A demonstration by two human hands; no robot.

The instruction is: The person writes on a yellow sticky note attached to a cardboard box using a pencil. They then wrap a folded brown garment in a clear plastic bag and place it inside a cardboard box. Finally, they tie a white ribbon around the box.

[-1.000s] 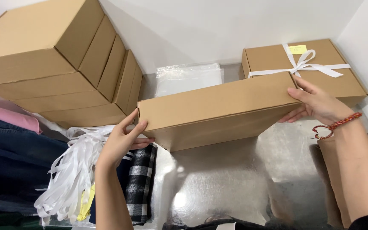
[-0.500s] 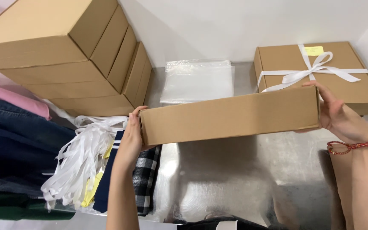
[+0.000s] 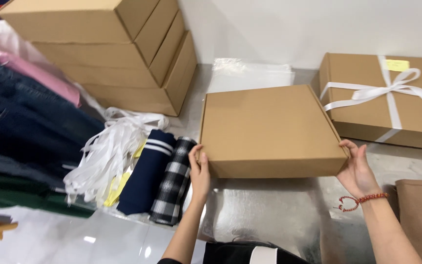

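Brown cardboard: a closed flat box (image 3: 269, 128) lies level over the silvery surface (image 3: 264, 215), between the box stack (image 3: 123, 54) and the ribboned box (image 3: 387, 95). It covers most of a clear bag (image 3: 250, 73) behind it; whether its underside rests on the surface is hard to tell. The left hand (image 3: 199, 173) clasps the near left corner, fingers upright against the side. The right hand (image 3: 356, 168), with a red bracelet at the wrist, cups the near right corner.
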